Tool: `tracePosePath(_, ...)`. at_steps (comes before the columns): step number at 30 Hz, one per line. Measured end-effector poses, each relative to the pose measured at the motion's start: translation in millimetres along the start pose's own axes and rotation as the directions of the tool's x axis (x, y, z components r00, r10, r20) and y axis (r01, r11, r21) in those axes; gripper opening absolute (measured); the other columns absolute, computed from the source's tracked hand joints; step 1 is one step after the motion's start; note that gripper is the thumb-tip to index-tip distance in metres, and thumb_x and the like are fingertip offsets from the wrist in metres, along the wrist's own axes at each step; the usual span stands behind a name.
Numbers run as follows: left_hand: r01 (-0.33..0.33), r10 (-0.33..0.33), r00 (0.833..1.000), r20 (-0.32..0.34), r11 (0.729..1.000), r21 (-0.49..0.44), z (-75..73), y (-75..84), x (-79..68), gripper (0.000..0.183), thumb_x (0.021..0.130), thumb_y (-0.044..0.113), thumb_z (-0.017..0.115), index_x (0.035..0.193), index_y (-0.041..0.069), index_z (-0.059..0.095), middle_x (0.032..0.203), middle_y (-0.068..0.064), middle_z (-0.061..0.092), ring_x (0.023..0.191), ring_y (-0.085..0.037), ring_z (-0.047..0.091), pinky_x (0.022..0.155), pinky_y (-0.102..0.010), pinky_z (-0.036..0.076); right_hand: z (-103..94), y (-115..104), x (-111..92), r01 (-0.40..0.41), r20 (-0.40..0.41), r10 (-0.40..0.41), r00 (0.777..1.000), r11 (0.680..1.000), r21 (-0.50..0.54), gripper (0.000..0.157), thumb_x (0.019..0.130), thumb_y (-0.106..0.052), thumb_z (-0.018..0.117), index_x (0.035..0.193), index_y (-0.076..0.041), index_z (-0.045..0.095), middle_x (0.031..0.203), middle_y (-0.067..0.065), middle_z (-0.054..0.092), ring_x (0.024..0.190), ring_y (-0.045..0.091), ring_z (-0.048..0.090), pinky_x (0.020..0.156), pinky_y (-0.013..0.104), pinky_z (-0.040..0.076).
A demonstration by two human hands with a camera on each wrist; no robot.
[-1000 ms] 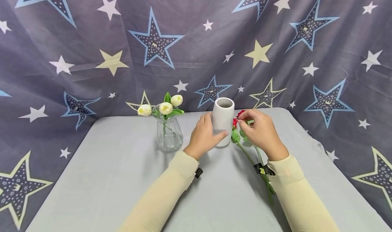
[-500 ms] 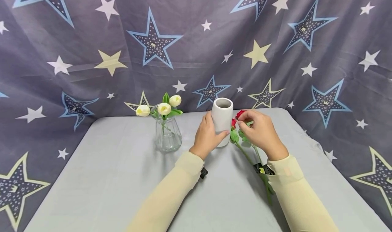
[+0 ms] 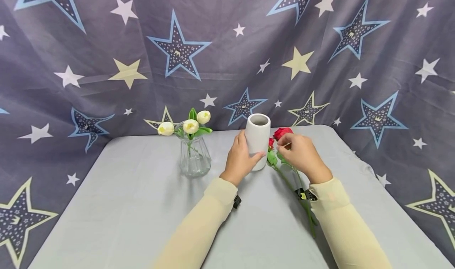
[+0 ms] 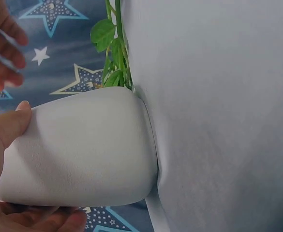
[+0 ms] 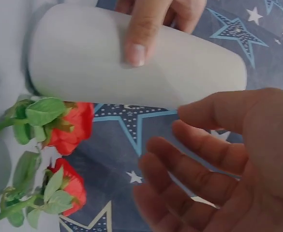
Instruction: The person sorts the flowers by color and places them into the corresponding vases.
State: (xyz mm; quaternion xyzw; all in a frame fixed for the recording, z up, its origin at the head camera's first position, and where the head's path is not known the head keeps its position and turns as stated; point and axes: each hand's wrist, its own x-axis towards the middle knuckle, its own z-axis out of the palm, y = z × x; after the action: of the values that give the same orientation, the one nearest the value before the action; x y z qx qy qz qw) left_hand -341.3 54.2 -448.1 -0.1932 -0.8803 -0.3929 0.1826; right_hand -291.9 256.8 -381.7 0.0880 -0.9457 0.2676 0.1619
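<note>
A white cylindrical vase (image 3: 256, 138) stands upright at the back middle of the table. My left hand (image 3: 239, 160) holds it from the left, with the thumb across its front and fingers round the other side, as the left wrist view shows. To its right hovers my right hand (image 3: 302, 154), fingers loosely bent and holding nothing. Two red roses lie beside the vase, their blooms towards the back; one rose (image 5: 73, 128) is nearer the vase than the other rose (image 5: 69, 187). In the head view my right hand and sleeve cover parts of their stems.
Left of the white vase, a clear glass vase (image 3: 194, 160) holds several white tulips (image 3: 190, 126). A grey cloth covers the table (image 3: 117, 205). Behind its back edge hangs a dark curtain (image 3: 227, 55) with printed stars.
My left hand has slid right and closer round the white vase. My right hand has drawn slightly back and down, uncovering more of the far rose. The vases and roses stay in place.
</note>
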Motion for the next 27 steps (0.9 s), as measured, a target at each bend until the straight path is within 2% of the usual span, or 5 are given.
tracePosePath(5, 0.009, -0.008, 1.000, 0.016, 1.000, -0.021, 2.4, -2.3, -1.3, 0.099, 0.085, 0.043, 0.085, 0.157, 0.006, 0.027, 0.145, -0.016, 0.049, 0.125, -0.030, 0.060, 0.103, -0.047, 0.053, 14.6, 13, 2, 0.007, 0.090, -0.001, 0.996, 0.997, -0.074, 0.005, 0.088, -0.016, 0.071, 0.087, -0.011, 0.073, 0.081, 0.003, 0.073, 0.073, 0.019, 0.064, 0.069, 0.038, 0.052)
tracePosePath(10, 0.005, -0.005, 1.000, 0.019, 1.000, -0.022, 3.6, -4.4, -2.2, 0.101, 0.086, 0.044, 0.084, 0.158, 0.006, 0.025, 0.148, -0.017, 0.048, 0.126, -0.032, 0.060, 0.103, -0.048, 0.054, 28.9, 25, 4, -0.005, 0.157, 0.029, 0.987, 0.988, -0.152, 0.003, 0.082, -0.014, 0.072, 0.080, -0.012, 0.070, 0.072, -0.001, 0.065, 0.068, 0.018, 0.058, 0.068, 0.037, 0.050)
tracePosePath(17, -0.010, 0.010, 1.000, 0.010, 1.000, -0.017, 1.5, -5.0, -2.6, 0.102, 0.086, 0.044, 0.084, 0.159, 0.004, 0.024, 0.146, -0.019, 0.049, 0.125, -0.033, 0.061, 0.102, -0.050, 0.054, 41.4, 32, 4, -0.029, 0.255, 0.086, 0.963, 0.976, -0.217, 0.039, 0.079, -0.013, 0.071, 0.051, -0.020, 0.045, 0.049, -0.008, 0.034, 0.052, 0.015, 0.034, 0.052, 0.031, 0.031)
tracePosePath(21, -0.015, 0.016, 1.000, 0.012, 1.000, -0.011, 1.1, -5.1, -2.3, 0.102, 0.087, 0.044, 0.083, 0.159, 0.003, 0.024, 0.146, -0.020, 0.049, 0.125, -0.033, 0.061, 0.103, -0.049, 0.054, 47.2, 34, 2, -0.051, 0.280, 0.125, 0.952, 0.965, -0.256, 0.039, 0.076, -0.014, 0.071, 0.049, -0.022, 0.045, 0.047, -0.009, 0.033, 0.050, 0.014, 0.033, 0.049, 0.030, 0.030)
tracePosePath(27, -0.011, 0.011, 1.000, 0.019, 1.000, -0.010, 2.4, -5.4, -3.2, 0.102, 0.087, 0.044, 0.083, 0.159, 0.004, 0.023, 0.147, -0.020, 0.048, 0.125, -0.033, 0.061, 0.104, -0.049, 0.054, 51.8, 37, 0, -0.083, 0.297, 0.158, 0.942, 0.965, -0.249, 0.036, 0.072, -0.010, 0.073, 0.050, -0.020, 0.046, 0.048, -0.007, 0.037, 0.048, 0.014, 0.035, 0.047, 0.031, 0.031)
